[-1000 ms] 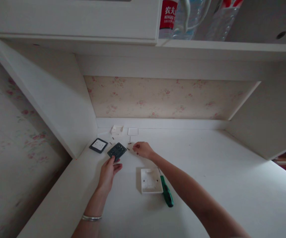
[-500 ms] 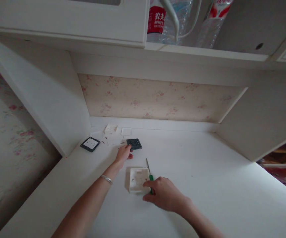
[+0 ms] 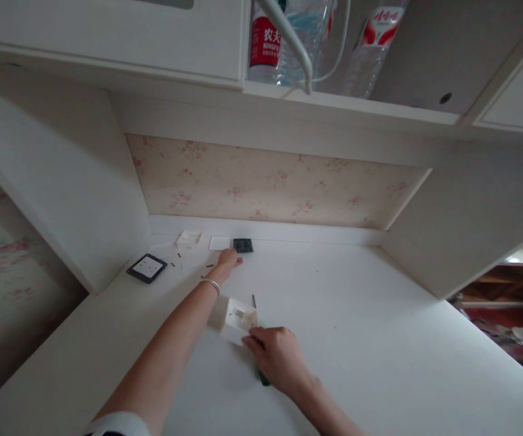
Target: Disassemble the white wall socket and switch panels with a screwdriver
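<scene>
My left hand [image 3: 229,259] reaches to the back of the table, its fingertips at the near left corner of a black square plate [image 3: 243,245]. The thumb stands apart from the fingers. In front, my right hand [image 3: 277,351] is closed on the near right corner of an open white square box [image 3: 235,330], tilted up off the table. A screwdriver runs beside the box: its thin shaft [image 3: 253,301] shows past the far side, and the green handle [image 3: 264,379] shows below my right hand. Whether the hand also grips it, I cannot tell.
To the left lies a black-framed socket panel with a white face [image 3: 148,267]. Behind it are a white tray-like part [image 3: 189,238], a flat white piece [image 3: 218,243] and several small screws [image 3: 180,255]. Bottles [image 3: 265,45] stand on the shelf overhead, with a white cable [image 3: 295,45].
The black plate has moved back, beside the flat white piece, along with my left hand. My right hand has closed on the white box, which has gone from flat to tilted.
</scene>
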`<state>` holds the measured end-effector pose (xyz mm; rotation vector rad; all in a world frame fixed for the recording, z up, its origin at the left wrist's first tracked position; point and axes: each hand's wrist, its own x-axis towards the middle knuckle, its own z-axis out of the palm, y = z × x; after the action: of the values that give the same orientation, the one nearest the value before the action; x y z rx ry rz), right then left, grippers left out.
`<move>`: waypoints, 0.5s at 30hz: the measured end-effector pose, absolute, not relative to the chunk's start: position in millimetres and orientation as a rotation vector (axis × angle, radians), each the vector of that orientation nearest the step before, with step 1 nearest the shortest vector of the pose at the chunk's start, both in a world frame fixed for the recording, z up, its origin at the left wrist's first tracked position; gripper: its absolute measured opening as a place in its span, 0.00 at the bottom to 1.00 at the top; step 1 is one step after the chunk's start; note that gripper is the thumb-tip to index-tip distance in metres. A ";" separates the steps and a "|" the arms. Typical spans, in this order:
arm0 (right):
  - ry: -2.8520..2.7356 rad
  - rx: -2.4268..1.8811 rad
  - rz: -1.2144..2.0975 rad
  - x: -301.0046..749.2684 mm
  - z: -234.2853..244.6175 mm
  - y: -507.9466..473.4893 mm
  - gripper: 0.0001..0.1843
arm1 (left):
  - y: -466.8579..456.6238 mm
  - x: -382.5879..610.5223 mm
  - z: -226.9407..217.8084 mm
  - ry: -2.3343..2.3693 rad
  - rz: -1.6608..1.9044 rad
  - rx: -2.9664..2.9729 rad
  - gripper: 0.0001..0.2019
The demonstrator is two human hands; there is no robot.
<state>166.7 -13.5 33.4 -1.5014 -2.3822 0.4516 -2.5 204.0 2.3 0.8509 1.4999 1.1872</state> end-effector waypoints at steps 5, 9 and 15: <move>-2.121 -1.479 0.614 186.1 34.9 17.5 0.19 | 169.2 -23.0 10.6 1.417 1.283 0.964 0.12; -2.176 -1.520 0.499 189.6 37.5 52.4 0.20 | 109.9 -42.2 9.9 1.411 1.294 1.063 0.12; -2.417 -1.719 0.194 158.5 33.5 108.0 0.17 | 16.6 -28.2 2.4 1.526 1.114 1.547 0.13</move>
<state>158.5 108.0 33.5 -1.7188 -2.4174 0.1937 -28.2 16.6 2.4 1.5469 1.5263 1.1139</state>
